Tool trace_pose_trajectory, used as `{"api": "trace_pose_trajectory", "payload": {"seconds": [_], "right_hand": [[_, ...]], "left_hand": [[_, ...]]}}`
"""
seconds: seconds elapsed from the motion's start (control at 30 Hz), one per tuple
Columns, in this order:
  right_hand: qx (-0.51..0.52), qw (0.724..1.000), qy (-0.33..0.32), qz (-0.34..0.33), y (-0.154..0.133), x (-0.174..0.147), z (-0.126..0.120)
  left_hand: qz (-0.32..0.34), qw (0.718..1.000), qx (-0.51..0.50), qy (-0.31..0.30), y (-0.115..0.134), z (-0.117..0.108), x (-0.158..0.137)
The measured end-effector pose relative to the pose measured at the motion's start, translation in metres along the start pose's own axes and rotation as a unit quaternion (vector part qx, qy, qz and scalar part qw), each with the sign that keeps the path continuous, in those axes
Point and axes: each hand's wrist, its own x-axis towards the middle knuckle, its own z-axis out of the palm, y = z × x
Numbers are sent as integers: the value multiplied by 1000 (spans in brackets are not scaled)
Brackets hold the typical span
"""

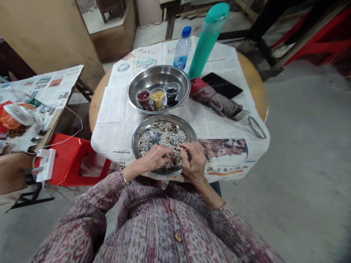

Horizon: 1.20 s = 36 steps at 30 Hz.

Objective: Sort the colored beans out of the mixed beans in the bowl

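A shallow metal plate [136, 136] lies at the near edge of the table, spread with mixed grains [164, 134], mostly white with dark, yellow and red ones among them. Over its near left part, my left hand [158, 156] has its fingers curled down to the grains. My right hand [194, 159] rests across the plate's right rim, thumb and fingers bent together above the grains. Both hands look closed in a pinch; anything between the fingertips is too small to make out. Just beyond, a metal basin [153, 75] holds cups of red beans [143, 97], yellow grains [157, 98] and black beans [171, 94].
Newspaper [109, 109] covers the round table. Behind the basin stand a water bottle [182, 47] and a tall green bottle [208, 40]. To the right lie a folded umbrella [216, 99], a dark tablet-like slab [222, 84] and a dark loop [257, 127]. A red stool [68, 160] stands left.
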Motion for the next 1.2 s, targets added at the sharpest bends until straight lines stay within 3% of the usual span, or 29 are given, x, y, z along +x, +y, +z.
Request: {"api": "trace_pose_trajectory", "payload": {"seconds": [0.13,0.23,0.3,0.4,0.57,0.67,0.83,1.03,1.2], "right_hand": [[13,1000,-5,21,-2,0,-1],[16,1000,0,22,-2,0,-1],[13,1000,0,21,-1,0,0],[9,1000,-1,14,0,-1,0],[-1,1000,-6,16,0,0,0],[9,1000,-3,15,0,0,0],[16,1000,-1,7,0,-1,0],[12,1000,2,15,0,-1,-1],[23,999,21,19,-2,-1,-1]], "left_hand": [[110,988,105,-31,5,11,9],[137,970,202,-22,-1,10,18],[115,963,242,-1,-7,5,23],[26,961,275,20,-16,-10,25],[-109,941,316,59,-18,-35,-3],[-136,946,287,70,-11,-38,-28],[-90,981,173,-1,0,-17,-42],[-30,996,73,30,1,9,6],[30,994,46,91,-3,3,47]]}}
